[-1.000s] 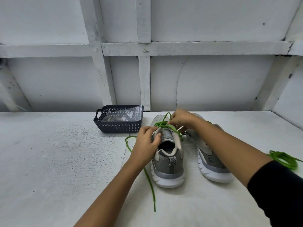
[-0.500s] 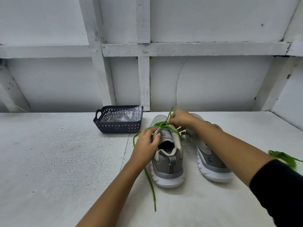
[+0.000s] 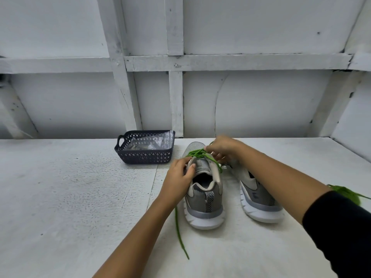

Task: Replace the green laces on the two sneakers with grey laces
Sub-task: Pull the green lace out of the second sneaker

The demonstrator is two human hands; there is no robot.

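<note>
Green lace [image 3: 197,152] in right hand [image 3: 222,147], left hand [image 3: 178,177] on sneaker [image 3: 204,199]

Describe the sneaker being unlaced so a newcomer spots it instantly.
On the white table, just right of the dark basket, stand two grey sneakers. Pick the left sneaker, nearest the basket: a green lace crosses its eyelets, held by the right hand, while the right sneaker shows none.
</note>
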